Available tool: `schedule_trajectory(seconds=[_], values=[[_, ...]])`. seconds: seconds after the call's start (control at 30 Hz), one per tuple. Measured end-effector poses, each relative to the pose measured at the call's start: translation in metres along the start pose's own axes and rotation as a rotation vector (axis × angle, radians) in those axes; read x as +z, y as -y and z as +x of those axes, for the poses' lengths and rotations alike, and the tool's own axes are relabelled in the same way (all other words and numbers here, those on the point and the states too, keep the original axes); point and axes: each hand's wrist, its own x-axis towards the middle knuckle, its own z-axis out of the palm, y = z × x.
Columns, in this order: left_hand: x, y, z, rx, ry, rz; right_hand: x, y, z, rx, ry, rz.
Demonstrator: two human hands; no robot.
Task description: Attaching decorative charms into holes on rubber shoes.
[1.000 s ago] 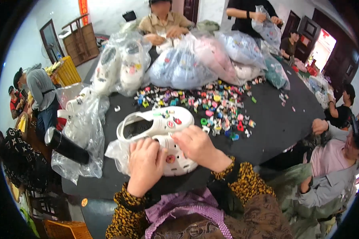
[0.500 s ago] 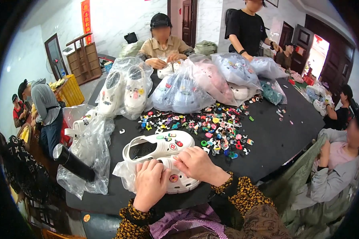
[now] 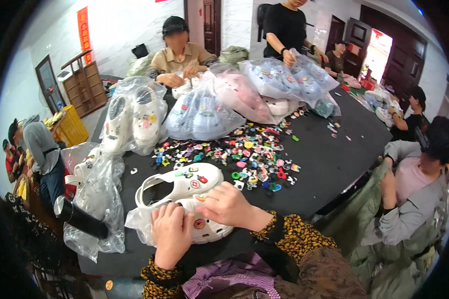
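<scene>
A pair of white clogs [image 3: 210,177] lies on a plastic bag in front of me, the far one with several colourful charms in its top. My left hand [image 3: 171,233] grips the near clog [image 3: 215,230] at its opening, fingers bent over the rim. My right hand [image 3: 230,205] is closed at that clog's top, thumb and fingers pinched at a small rainbow shoe charm [image 3: 201,198]. Just below the right thumb sits a round doughnut-like charm [image 3: 199,223] in the same clog. The inside of the near clog is mostly hidden by my hands.
Loose shoe charms [image 3: 249,154] are spread over the black table [image 3: 329,159]. Beyond them stand bagged white clogs [image 3: 147,119], blue clogs [image 3: 202,117] and pink clogs [image 3: 239,94]. A black bottle [image 3: 80,217] rests on a plastic bag [image 3: 110,187] at left. Other people work around the table.
The whole view has shifted, so the clogs and table appear further left. My right fingers have shifted slightly on the near clog, and the rainbow charm now shows beside them. Across the table, a standing person lifts a bag.
</scene>
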Motion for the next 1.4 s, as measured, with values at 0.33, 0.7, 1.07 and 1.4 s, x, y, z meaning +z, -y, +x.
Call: schedule_trajectory(seconds=[0.33, 0.7, 1.07, 1.4], values=[[-0.055, -0.011, -0.021, 0.073, -0.218, -0.015, -0.027, -0.017, 0.001, 0.202, -0.149, 0.181], [-0.113, -0.036, -0.024, 0.203, -0.027, -0.375, -0.064, -0.051, -0.034, 0.417, -0.098, -0.053], [-0.114, -0.047, -0.021, 0.14, 0.115, -0.437, -0.067, -0.061, -0.044, 0.49, 0.015, -0.118], [-0.195, -0.033, -0.024, 0.387, 0.563, -0.818, -0.061, -0.069, -0.072, 0.451, 0.225, -0.143]])
